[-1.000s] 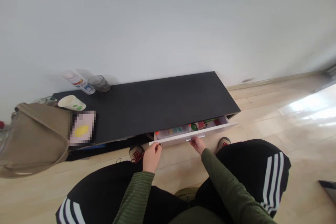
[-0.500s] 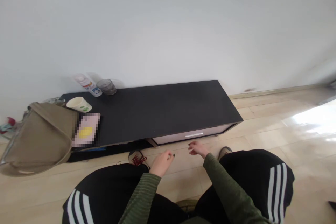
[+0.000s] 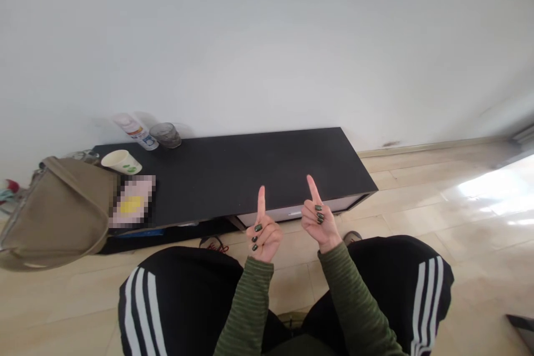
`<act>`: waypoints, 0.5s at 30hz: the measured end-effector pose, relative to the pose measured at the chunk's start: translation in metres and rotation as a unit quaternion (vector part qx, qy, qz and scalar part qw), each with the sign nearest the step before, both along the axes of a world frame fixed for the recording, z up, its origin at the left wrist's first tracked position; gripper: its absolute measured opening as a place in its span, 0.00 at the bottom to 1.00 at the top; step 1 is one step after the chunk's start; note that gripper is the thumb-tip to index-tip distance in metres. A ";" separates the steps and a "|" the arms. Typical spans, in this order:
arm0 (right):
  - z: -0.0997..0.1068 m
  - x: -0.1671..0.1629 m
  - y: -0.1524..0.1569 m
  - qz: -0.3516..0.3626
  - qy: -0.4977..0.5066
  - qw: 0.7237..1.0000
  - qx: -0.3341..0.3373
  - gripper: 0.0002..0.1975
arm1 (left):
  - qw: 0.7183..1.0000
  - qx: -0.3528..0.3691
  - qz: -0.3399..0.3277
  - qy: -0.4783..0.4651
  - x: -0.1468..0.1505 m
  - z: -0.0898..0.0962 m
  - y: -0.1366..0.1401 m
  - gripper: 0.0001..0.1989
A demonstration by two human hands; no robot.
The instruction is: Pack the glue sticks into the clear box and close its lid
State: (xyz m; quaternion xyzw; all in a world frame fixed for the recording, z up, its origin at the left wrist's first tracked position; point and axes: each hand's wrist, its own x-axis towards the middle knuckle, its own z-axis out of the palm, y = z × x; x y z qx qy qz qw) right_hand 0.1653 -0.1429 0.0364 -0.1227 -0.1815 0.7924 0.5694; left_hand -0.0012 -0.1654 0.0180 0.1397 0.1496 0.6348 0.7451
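Note:
My left hand (image 3: 264,236) is raised in front of the low black cabinet (image 3: 217,172), its index finger stretched upward and its other fingers curled into the palm. To its right, my right hand (image 3: 320,222) makes the same shape, with the index finger pointing up and slightly left. Both palms face me and neither holds anything. Dark green nails show on the folded fingers. In this view the fingertips overlap the cabinet top; the hands are apart from each other. A pale drawer front (image 3: 287,213) is partly hidden behind them.
On the cabinet's left part stand a spray can (image 3: 137,132), a dark glass (image 3: 166,135) and a paper cup (image 3: 122,162). A blurred-out pink and yellow item (image 3: 132,201) lies near a brown bag (image 3: 62,211). A white wall rises behind; my knees flank the hands.
Both hands have risen from below the cabinet's front edge and turned palms toward me. Each index finger is now extended upward, the other fingers folded. The view shifted slightly.

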 end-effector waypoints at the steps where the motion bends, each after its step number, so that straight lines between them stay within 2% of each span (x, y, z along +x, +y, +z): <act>1: -0.005 -0.001 0.001 0.004 -0.005 1.000 -0.008 0.49 | 0.999 -0.017 0.021 0.030 0.000 -0.003 0.001 0.35; 4: -0.033 0.002 -0.002 -0.004 -0.050 0.998 -0.042 0.44 | 0.985 -0.079 0.061 0.140 -0.007 -0.012 -0.004 0.31; 7: -0.080 0.003 -0.003 0.003 -0.131 0.981 -0.146 0.30 | 0.979 -0.105 0.040 0.172 -0.017 -0.021 -0.017 0.27; 8: -0.098 0.002 -0.001 0.014 -0.165 0.965 -0.204 0.22 | 0.980 -0.107 0.027 0.164 -0.021 -0.025 -0.023 0.24; 10: -0.133 -0.001 0.006 0.013 -0.251 0.906 -0.340 0.07 | 0.980 -0.124 0.007 0.157 -0.029 -0.035 -0.036 0.16; 11: -0.148 -0.003 0.010 0.007 -0.272 0.889 -0.369 0.02 | 0.976 -0.140 0.004 0.168 -0.033 -0.040 -0.043 0.12; 13: -0.170 -0.004 0.020 -0.006 -0.299 0.867 -0.399 0.06 | 0.963 -0.172 0.007 0.209 -0.044 -0.053 -0.059 0.12; 15: -0.184 -0.004 0.030 -0.017 -0.309 0.861 -0.403 0.09 | 0.952 -0.194 0.000 0.236 -0.054 -0.066 -0.074 0.17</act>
